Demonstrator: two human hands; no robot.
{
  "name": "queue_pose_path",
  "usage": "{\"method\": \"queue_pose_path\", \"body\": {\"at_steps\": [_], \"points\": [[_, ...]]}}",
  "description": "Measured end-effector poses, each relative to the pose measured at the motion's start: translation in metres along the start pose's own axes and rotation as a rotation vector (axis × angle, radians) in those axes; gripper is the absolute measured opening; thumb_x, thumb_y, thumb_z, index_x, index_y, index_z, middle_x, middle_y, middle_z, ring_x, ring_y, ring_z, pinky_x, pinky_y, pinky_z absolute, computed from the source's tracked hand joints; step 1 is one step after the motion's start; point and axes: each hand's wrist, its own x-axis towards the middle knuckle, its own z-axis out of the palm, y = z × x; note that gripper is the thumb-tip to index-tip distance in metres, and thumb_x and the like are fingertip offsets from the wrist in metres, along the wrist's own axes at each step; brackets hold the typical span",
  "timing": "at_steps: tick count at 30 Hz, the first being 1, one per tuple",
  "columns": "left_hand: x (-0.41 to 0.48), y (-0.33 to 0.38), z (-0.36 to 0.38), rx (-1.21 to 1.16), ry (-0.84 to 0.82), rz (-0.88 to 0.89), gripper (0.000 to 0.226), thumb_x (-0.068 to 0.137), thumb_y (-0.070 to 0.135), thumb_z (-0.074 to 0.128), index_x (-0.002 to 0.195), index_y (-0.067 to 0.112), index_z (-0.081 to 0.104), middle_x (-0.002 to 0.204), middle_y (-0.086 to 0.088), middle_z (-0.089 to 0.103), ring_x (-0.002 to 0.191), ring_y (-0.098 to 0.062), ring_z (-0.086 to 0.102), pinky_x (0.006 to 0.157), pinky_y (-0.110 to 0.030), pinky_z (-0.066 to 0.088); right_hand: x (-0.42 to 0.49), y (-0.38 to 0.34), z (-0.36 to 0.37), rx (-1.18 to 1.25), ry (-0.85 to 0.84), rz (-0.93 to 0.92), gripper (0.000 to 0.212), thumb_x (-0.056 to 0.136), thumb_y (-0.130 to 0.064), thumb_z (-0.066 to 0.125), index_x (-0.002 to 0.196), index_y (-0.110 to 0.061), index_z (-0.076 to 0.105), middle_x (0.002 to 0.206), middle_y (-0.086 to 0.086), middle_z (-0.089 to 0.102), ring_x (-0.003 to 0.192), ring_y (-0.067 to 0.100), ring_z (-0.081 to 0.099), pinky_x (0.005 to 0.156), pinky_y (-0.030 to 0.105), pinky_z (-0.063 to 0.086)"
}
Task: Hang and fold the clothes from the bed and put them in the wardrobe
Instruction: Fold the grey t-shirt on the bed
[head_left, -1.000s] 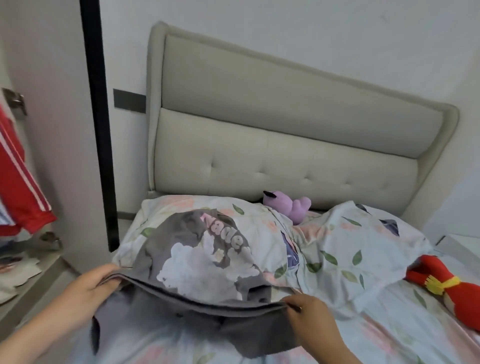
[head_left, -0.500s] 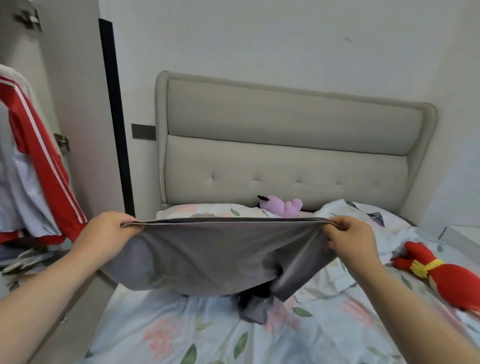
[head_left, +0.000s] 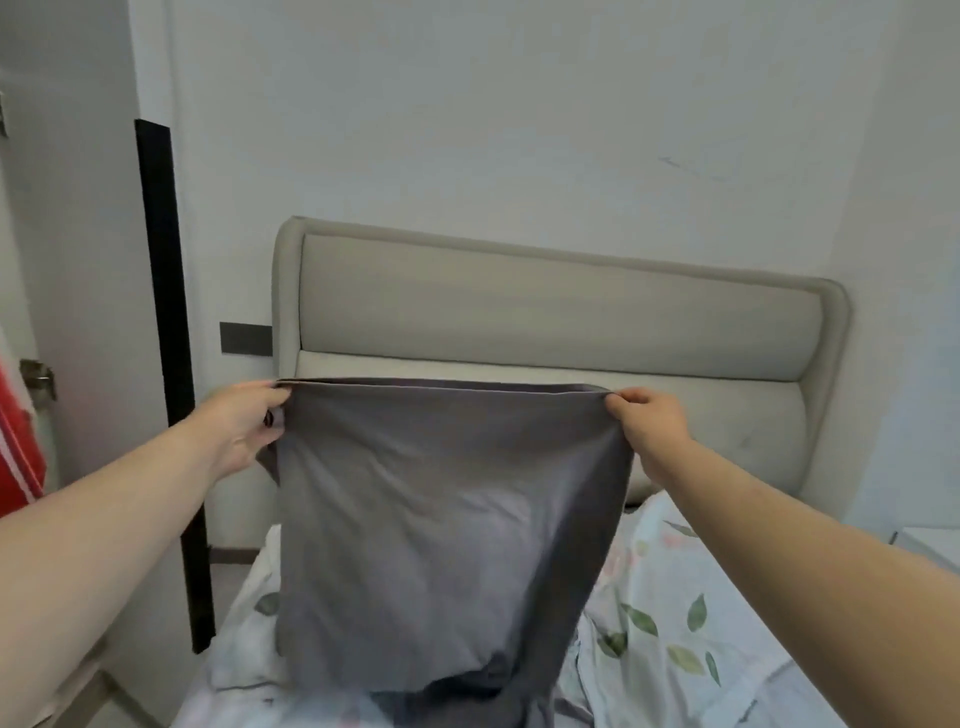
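- Grey garment (head_left: 447, 525) hangs centre frame, stretched flat between both hands, top edge level and taut, in front of the headboard.
- Left hand (head_left: 244, 423) at 9 o'clock of the garment: fingers and thumb curled round the top left corner, a fold of cloth bunched under the palm.
- Right hand (head_left: 649, 421) at 3 o'clock of the garment: thumb and fingertips pinch the top right corner.
- Both forearms reach in from the lower frame corners, hands well apart, the garment's full width between them.
- Garment's lower part narrows toward 6 o'clock; its bottom end is bunched on the bed (head_left: 675, 623), darker folds there. Which kind of garment it is: can't tell from this side, plain grey face only.
- Bed carries floral bedding, white with green leaves and faint pink, visible at 4–5 o'clock and a strip at 7 o'clock of the garment.
- Beige padded headboard (head_left: 545, 306) at 12 o'clock, against the white wall.
- Black vertical strip (head_left: 171, 364) at 9–10 o'clock, running down beside the bed; small dark grey plate (head_left: 245, 339) on the wall just left of the headboard.
- Red cloth with white stripes (head_left: 15, 447) at the far left edge, partly cut off; metal hinge (head_left: 37, 378) just above it on a white panel.
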Motion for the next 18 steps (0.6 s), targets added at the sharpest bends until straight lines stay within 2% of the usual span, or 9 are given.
{"method": "queue_pose_path", "body": {"at_steps": [3,5,7,10,12,15,17,18], "points": [[0.023,0.049,0.018,0.017,0.011,0.141,0.033,0.099,-0.002,0.049,0.13,0.001,0.057,0.085,-0.002,0.056,0.076,-0.008,0.052,0.091,-0.029,0.047,0.034,-0.044,0.006,0.13,0.054,-0.046,0.003,0.09,-0.012,0.069,0.088,-0.013,0.071,0.075,-0.004,0.062,0.078,0.015,0.056,0.067,0.023,0.044],[0.026,0.082,0.029,-0.002,0.011,0.267,0.024,0.097,-0.003,0.049,0.114,0.003,0.065,0.071,0.002,0.064,0.066,-0.004,0.06,0.074,-0.018,0.052,0.052,-0.079,0.003,0.191,0.082,-0.139,0.003,0.092,-0.013,0.068,0.095,-0.012,0.069,0.075,-0.006,0.061,0.077,0.013,0.055,0.068,0.022,0.044],[0.019,0.112,0.035,0.004,0.035,0.406,0.02,0.096,-0.003,0.052,0.097,0.01,0.066,0.061,0.009,0.065,0.053,0.002,0.06,0.057,-0.011,0.05,0.062,-0.111,-0.004,0.215,0.114,-0.252,0.003,0.093,-0.015,0.067,0.095,-0.015,0.069,0.076,-0.009,0.062,0.074,0.008,0.056,0.067,0.017,0.045],[0.015,0.134,0.029,0.027,0.051,0.552,0.022,0.091,0.003,0.06,0.107,0.015,0.07,0.081,0.009,0.064,0.074,-0.001,0.06,0.072,-0.016,0.05,0.064,-0.137,-0.02,0.26,0.167,-0.353,0.004,0.091,-0.016,0.068,0.094,-0.016,0.071,0.075,-0.01,0.064,0.07,0.002,0.057,0.07,0.016,0.046],[0.004,0.13,0.019,0.035,0.044,0.574,0.018,0.089,0.004,0.064,0.094,0.02,0.07,0.087,0.011,0.062,0.083,-0.002,0.06,0.081,-0.018,0.049,0.052,-0.135,-0.032,0.272,0.163,-0.363,0.004,0.09,-0.016,0.068,0.092,-0.017,0.071,0.075,-0.01,0.064,0.068,-0.001,0.057,0.071,0.016,0.046],[-0.02,0.099,0.002,0.078,0.017,0.559,0.021,0.089,0.003,0.065,0.084,0.023,0.065,0.091,0.011,0.06,0.088,-0.003,0.058,0.079,-0.015,0.046,0.017,-0.109,-0.048,0.236,0.101,-0.308,0.006,0.091,-0.012,0.067,0.087,-0.014,0.072,0.075,-0.01,0.062,0.064,-0.005,0.056,0.069,0.015,0.045],[-0.036,0.067,-0.016,0.119,-0.009,0.519,0.016,0.088,0.003,0.066,0.099,0.015,0.068,0.103,0.005,0.062,0.105,-0.01,0.056,0.09,-0.021,0.045,-0.014,-0.08,-0.057,0.239,0.048,-0.257,0.011,0.091,-0.008,0.067,0.082,-0.013,0.07,0.08,-0.006,0.063,0.075,0.003,0.058,0.071,0.016,0.044],[-0.041,0.048,-0.029,0.152,-0.011,0.487,0.022,0.087,0.004,0.066,0.108,0.012,0.068,0.112,0.002,0.063,0.112,-0.012,0.054,0.099,-0.025,0.044,-0.033,-0.063,-0.062,0.215,0.028,-0.225,0.007,0.09,-0.007,0.068,0.085,-0.01,0.072,0.089,-0.002,0.064,0.086,0.008,0.058,0.074,0.014,0.043]]}}
